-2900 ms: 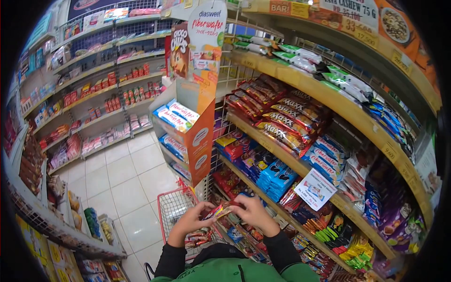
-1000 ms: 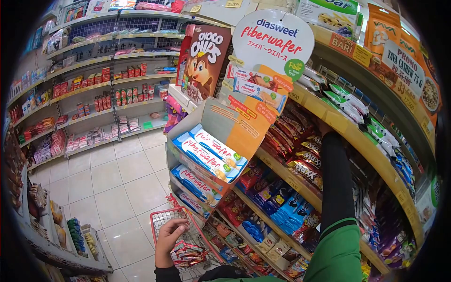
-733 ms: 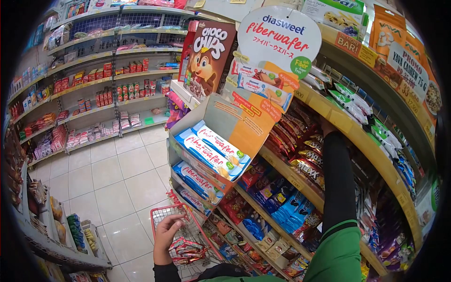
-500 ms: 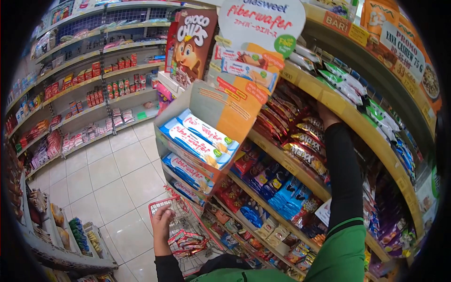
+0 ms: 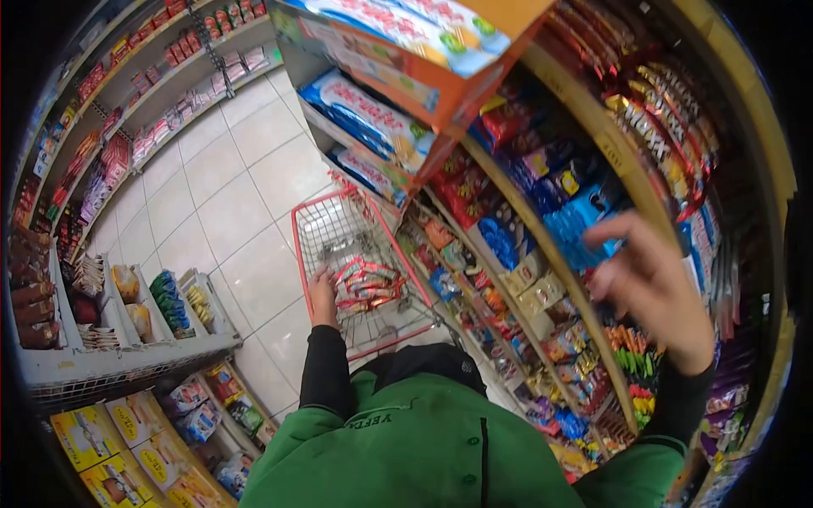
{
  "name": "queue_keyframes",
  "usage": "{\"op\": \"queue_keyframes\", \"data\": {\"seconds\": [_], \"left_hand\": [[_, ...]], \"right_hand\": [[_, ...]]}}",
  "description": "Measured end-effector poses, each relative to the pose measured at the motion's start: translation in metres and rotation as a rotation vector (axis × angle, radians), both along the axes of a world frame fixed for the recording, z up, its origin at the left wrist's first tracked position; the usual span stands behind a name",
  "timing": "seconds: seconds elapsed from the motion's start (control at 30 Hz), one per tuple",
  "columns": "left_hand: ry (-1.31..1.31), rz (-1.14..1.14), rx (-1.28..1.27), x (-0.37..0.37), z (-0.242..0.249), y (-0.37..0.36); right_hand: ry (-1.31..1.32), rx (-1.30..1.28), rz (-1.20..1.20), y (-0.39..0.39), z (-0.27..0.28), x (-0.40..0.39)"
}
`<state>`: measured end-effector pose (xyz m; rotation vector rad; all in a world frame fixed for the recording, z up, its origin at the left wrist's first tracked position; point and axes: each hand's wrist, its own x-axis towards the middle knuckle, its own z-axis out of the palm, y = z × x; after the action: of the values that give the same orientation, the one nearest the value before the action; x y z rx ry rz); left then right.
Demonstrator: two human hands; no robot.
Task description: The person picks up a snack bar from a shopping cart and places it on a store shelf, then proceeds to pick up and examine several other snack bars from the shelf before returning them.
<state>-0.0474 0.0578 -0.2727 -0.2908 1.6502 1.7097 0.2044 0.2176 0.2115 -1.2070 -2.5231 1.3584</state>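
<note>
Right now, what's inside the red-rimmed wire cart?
A loose pile of mostly red packets lies in the cart. Whatever is underneath is covered by the pile, so I can't tell.

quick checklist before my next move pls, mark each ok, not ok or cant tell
1. Right hand free: ok, fingers apart; no packet shows in it, though it is blurred.
2. Right hand clear of the blue packets on the shelf: cannot tell, they overlap in this view.
3. Red packets inside the shopping cart: ok.
4. Those packets neatly stacked: not ok, they lie in a loose heap.
5. Left hand gripping the cart: cannot tell.
</note>
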Motion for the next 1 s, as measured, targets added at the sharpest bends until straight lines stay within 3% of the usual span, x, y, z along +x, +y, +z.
{"op": "queue_keyframes", "data": {"seconds": [0.03, 0.1, 0.17, 0.27, 0.33, 0.4, 0.43, 0.5, 0.57, 0.67, 0.77, 0.87, 0.97, 1.0], "left_hand": [[0.003, -0.021, -0.016, 0.004, -0.001, -0.001], [0.002, -0.066, -0.037, 0.010, -0.005, -0.005], [-0.005, -0.121, -0.042, 0.013, -0.010, -0.005], [0.036, -0.198, -0.124, 0.016, -0.018, -0.002], [0.077, -0.285, -0.162, 0.016, -0.029, 0.002], [0.166, -0.354, -0.187, 0.020, -0.055, 0.004], [0.213, -0.389, -0.195, 0.022, -0.064, 0.007], [0.274, -0.535, -0.243, 0.026, -0.093, 0.011], [0.325, -0.672, -0.360, 0.035, -0.106, 0.018], [0.582, -0.938, -0.531, 0.053, -0.074, 0.038], [0.754, -1.349, -0.533, 0.057, -0.094, 0.056], [1.024, -1.465, -0.482, 0.060, -0.157, 0.056], [0.954, -1.452, -0.631, 0.070, -0.124, 0.091], [0.993, -1.500, -0.703, 0.068, -0.134, 0.099]], "right_hand": [[-0.028, 0.297, 0.330, -0.001, -0.023, 0.009], [-0.060, 0.249, 0.437, -0.009, -0.064, 0.015], [-0.109, 0.168, 0.312, -0.006, -0.130, 0.020], [-0.112, 0.185, 0.054, -0.004, -0.280, 0.032], [-0.290, 0.165, 0.080, -0.019, -0.370, 0.046], [-0.423, 0.053, -0.041, -0.044, -0.414, 0.050], [-0.489, 0.128, -0.013, -0.055, -0.418, 0.050], [-0.368, 0.045, -0.137, -0.068, -0.457, 0.058], [-0.271, 0.069, -0.148, -0.066, -0.451, 0.055], [-0.212, 0.070, -0.175, -0.066, -0.446, 0.053], [-0.202, 0.074, -0.188, -0.061, -0.444, 0.053], [-0.257, 0.057, -0.184, -0.056, -0.444, 0.053], [-0.235, 0.098, -0.153, -0.052, -0.446, 0.058], [-0.242, 0.111, -0.146, -0.051, -0.447, 0.059]]}}
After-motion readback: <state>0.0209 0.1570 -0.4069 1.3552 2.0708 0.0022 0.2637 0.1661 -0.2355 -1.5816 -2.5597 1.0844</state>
